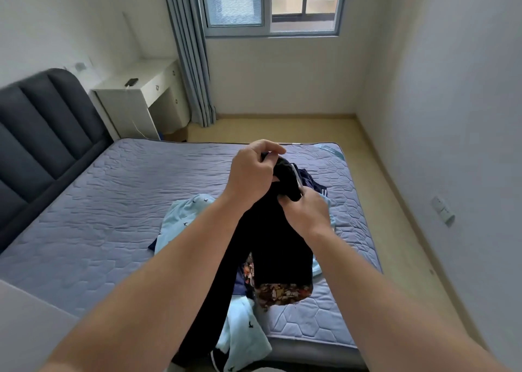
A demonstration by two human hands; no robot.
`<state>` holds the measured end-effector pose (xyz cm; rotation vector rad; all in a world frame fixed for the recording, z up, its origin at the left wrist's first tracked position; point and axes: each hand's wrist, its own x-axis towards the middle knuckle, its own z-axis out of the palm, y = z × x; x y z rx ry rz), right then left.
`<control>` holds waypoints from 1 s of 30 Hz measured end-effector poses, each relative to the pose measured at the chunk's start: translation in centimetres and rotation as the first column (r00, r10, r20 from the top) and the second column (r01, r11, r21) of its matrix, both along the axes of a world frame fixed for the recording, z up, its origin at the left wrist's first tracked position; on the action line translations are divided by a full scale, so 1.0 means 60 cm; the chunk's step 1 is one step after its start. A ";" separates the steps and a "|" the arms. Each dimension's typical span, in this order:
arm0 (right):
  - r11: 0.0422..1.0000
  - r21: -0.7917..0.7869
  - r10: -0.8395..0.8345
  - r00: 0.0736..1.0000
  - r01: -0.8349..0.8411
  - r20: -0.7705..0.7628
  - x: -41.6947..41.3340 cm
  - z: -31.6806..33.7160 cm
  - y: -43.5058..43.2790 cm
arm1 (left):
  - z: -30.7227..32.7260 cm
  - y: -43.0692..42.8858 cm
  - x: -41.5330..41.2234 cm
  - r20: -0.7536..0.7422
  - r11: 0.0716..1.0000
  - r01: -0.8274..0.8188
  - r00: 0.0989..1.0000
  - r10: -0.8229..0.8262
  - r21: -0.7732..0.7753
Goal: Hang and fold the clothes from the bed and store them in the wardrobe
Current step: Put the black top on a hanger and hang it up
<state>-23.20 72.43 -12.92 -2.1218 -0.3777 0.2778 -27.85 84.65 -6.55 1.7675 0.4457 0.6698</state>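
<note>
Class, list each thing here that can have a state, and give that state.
Long black cloth garment: held up, hanging over the purple quilted bed.
Left hand: grips its top.
Right hand: grips it lower.
Light blue bird-print garment: crumpled on the bed.
Grey-blue curtain: drawn aside.
Black phone: lying flat on white desk.

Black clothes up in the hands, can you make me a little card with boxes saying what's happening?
Held thing: black garment with flowery orange-brown hem, hanging down
Left hand: grips its top
Right hand: grips its top too
On bed: light blue garment with tiny dark birds, navy garment
Where: purple quilted mattress
Task stage: not yet folded or hung
</note>
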 end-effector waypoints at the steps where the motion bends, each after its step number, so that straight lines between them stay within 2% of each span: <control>1: 0.999 -0.016 -0.032 0.999 0.032 -0.007 0.003 -0.002 0.000 | 0.003 -0.002 -0.003 0.018 0.999 0.013 1.000 -0.013 -0.048; 3: 0.998 -0.017 -0.063 0.997 0.063 -0.045 0.003 -0.004 0.001 | 0.011 -0.005 -0.009 0.051 0.988 0.018 0.999 -0.011 -0.152; 5: 0.999 0.020 -0.027 0.995 0.029 -0.096 -0.002 -0.004 0.007 | 0.017 -0.004 -0.013 0.065 0.974 0.024 0.998 -0.009 -0.227; 8: 0.993 0.116 0.048 0.988 -0.031 -0.148 -0.014 0.002 0.023 | 0.021 -0.002 -0.021 0.062 0.964 0.037 0.998 -0.022 -0.265; 10: 0.992 0.121 0.043 0.989 -0.025 -0.143 -0.019 0.005 0.028 | 0.022 -0.003 -0.027 0.034 0.969 0.048 0.999 -0.041 -0.243; 15: 0.994 0.034 -0.101 0.989 0.105 -0.104 -0.009 0.006 0.023 | 0.023 -0.013 -0.039 -0.024 1.000 0.021 1.000 -0.020 0.017; 18: 0.993 -0.017 -0.118 0.992 0.117 -0.049 -0.001 -0.002 0.022 | 0.025 -0.013 -0.041 -0.007 0.997 0.001 1.000 0.000 0.074; 21: 0.991 -0.051 -0.120 0.993 0.120 0.000 0.010 -0.009 0.017 | 0.023 0.001 -0.039 -0.017 0.977 -0.058 0.998 0.063 0.207; 24: 0.985 -0.077 -0.155 0.988 0.156 0.018 0.028 -0.002 0.005 | 0.015 0.027 -0.037 -0.030 0.902 -0.156 0.983 0.183 0.403; 27: 0.983 -0.107 -0.144 0.988 0.150 0.057 0.042 0.006 -0.008 | 0.001 0.051 -0.040 -0.063 0.775 -0.213 0.949 0.309 0.595; 30: 0.974 -0.191 -0.105 0.989 0.123 0.100 0.045 0.002 -0.019 | -0.014 0.053 -0.037 0.008 0.649 -0.258 0.932 0.362 0.716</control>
